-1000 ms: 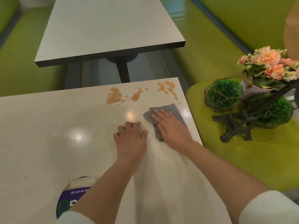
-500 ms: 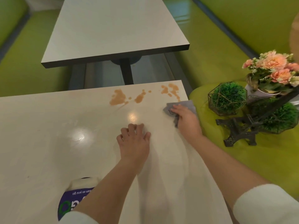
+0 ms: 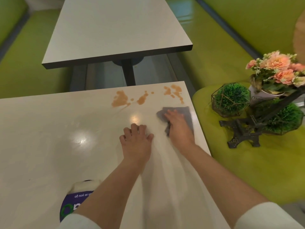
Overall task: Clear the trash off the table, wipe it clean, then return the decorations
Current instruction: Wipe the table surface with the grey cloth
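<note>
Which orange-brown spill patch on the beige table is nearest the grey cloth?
The right-hand cluster of orange-brown splotches, by the table's far right corner: it lies just beyond the grey cloth under the right hand; the others lie further left.

Cream table [image 3: 49, 146] with orange stains [image 3: 120, 100], grey cloth [image 3: 186, 116], purple-labelled container [image 3: 72, 205].

The right hand [image 3: 179, 125] covers the middle of the cloth [image 3: 187, 114], and both are motion-blurred. The left forearm hides most of a purple-labelled bottle [image 3: 75, 202], its print only partly legible. The flowers [image 3: 279, 68] and a tan object [image 3: 299, 35] run off the right edge.
</note>
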{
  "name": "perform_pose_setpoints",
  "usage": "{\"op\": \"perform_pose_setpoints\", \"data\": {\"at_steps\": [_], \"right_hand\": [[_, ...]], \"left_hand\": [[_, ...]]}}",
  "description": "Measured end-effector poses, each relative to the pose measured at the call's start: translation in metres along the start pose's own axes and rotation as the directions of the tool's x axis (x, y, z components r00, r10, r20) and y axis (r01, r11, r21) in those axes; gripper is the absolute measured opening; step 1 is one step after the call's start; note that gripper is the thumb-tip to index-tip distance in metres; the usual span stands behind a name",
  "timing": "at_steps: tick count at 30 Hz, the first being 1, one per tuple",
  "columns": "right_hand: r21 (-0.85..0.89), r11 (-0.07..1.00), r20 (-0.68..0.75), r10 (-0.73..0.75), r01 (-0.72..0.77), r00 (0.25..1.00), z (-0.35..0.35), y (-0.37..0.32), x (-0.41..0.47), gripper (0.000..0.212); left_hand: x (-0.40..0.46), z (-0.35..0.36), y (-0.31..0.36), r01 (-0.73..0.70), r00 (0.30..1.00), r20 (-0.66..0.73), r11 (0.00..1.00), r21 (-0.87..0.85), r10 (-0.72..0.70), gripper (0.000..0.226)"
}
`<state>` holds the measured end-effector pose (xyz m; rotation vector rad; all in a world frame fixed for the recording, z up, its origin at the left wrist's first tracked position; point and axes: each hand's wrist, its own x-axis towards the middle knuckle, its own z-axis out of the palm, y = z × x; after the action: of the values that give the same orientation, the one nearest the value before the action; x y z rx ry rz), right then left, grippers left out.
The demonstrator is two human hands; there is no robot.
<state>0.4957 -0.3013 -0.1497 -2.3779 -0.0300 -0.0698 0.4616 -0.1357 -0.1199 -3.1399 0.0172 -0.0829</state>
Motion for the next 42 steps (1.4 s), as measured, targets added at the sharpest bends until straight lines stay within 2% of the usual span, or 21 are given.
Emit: {"op": "perform_pose_setpoints", "data": {"at_steps": [3,4,7,9,10,11,13,15,18,20,22,23,25,27,29,32,34,37,39,41,42], "right_hand": [[-0.045,0.969,0.099,-0.237,0.242,0.967,-0.005,0.003,-0.034,0.045],[-0.091,0.961,0.102,-0.253,0.262,0.962,-0.016,0.012,-0.030,0.045],[-0.231,0.971,-0.035,-0.069,0.059,0.997,-0.041,0.037,0.014,0.045],[-0.264,0.962,-0.087,0.051,-0.072,0.995,-0.038,0.032,0.036,0.048],[-0.265,0.961,-0.078,0.064,-0.083,0.995,-0.031,0.023,0.039,0.050],[-0.248,0.967,-0.042,0.054,-0.063,0.998,-0.022,0.013,0.034,0.051],[-0.188,0.978,0.039,-0.085,0.091,0.996,-0.007,0.001,0.015,0.049],[-0.198,0.966,0.079,-0.156,0.169,0.985,-0.013,0.008,0.004,0.050],[-0.306,0.951,0.025,-0.032,0.038,0.999,-0.035,0.038,0.045,0.059],[-0.345,0.933,-0.016,0.104,-0.103,0.994,-0.040,0.046,0.079,0.059],[-0.421,0.901,-0.036,0.093,-0.100,0.995,-0.028,0.032,0.091,0.065],[-0.440,0.897,-0.014,0.041,-0.043,0.999,-0.021,0.022,0.087,0.069],[-0.423,0.896,0.126,-0.090,0.135,0.988,-0.013,0.008,0.063,0.062],[-0.382,0.901,0.141,-0.161,0.203,0.977,-0.020,0.013,0.048,0.072],[-0.426,0.894,0.040,-0.134,0.138,0.990,-0.031,0.031,0.063,0.070],[-0.487,0.869,-0.065,0.067,-0.090,0.996,-0.040,0.039,0.112,0.054],[-0.480,0.869,-0.086,0.092,-0.123,0.992,-0.032,0.024,0.132,0.052],[-0.417,0.905,0.066,-0.067,0.089,0.996,-0.013,0.006,0.120,0.051],[-0.366,0.905,0.091,-0.196,0.216,0.976,-0.015,0.013,0.104,0.051],[-0.367,0.914,0.032,-0.173,0.173,0.984,-0.026,0.023,0.114,0.051],[-0.392,0.914,0.004,-0.111,0.104,0.994,-0.029,0.027,0.126,0.050]], "left_hand": [[0.008,-0.014,-0.002,-0.005,0.997,0.073,0.997,-0.071,0.010,0.045],[0.013,-0.019,-0.003,-0.001,0.996,0.092,0.996,-0.092,0.010,0.044],[0.030,-0.031,-0.006,0.005,0.984,0.180,0.994,-0.113,0.015,0.036],[0.040,-0.036,-0.006,0.014,0.988,0.154,0.990,-0.137,0.008,0.032],[0.046,-0.035,-0.004,0.007,0.993,0.118,0.988,-0.152,0.011,0.032],[0.050,-0.031,-0.001,-0.010,0.997,0.075,0.985,-0.173,0.024,0.031],[0.059,-0.018,0.001,-0.081,0.996,-0.043,0.965,-0.248,0.073,0.018],[0.068,-0.002,0.000,-0.145,0.982,-0.158,0.952,-0.271,0.105,0.023],[0.072,0.019,-0.005,-0.137,0.967,-0.238,0.968,-0.209,0.086,0.025],[0.070,0.026,-0.003,-0.125,0.968,-0.240,0.972,-0.197,0.075,0.025],[0.070,0.030,-0.002,-0.096,0.972,-0.231,0.976,-0.197,0.049,0.029],[0.070,0.029,-0.001,-0.088,0.973,-0.229,0.976,-0.201,0.041,0.029],[0.068,0.029,-0.001,-0.073,0.977,-0.211,0.968,-0.239,0.022,0.022],[0.068,0.027,-0.003,-0.071,0.983,-0.185,0.958,-0.277,0.019,0.015],[0.066,0.024,-0.003,-0.067,0.986,-0.164,0.948,-0.310,0.016,0.019],[0.066,0.022,-0.002,-0.067,0.991,-0.133,0.934,-0.350,0.021,0.023],[0.066,0.023,-0.003,-0.063,0.992,-0.121,0.929,-0.365,0.020,0.025],[0.065,0.025,-0.005,-0.052,0.992,-0.122,0.926,-0.374,0.006,0.024],[0.065,0.025,-0.005,-0.055,0.991,-0.137,0.926,-0.373,0.003,0.024],[0.067,0.025,-0.004,-0.050,0.990,-0.141,0.926,-0.374,-0.003,0.023],[0.066,0.025,-0.005,-0.047,0.990,-0.143,0.926,-0.376,-0.007,0.023]]}}
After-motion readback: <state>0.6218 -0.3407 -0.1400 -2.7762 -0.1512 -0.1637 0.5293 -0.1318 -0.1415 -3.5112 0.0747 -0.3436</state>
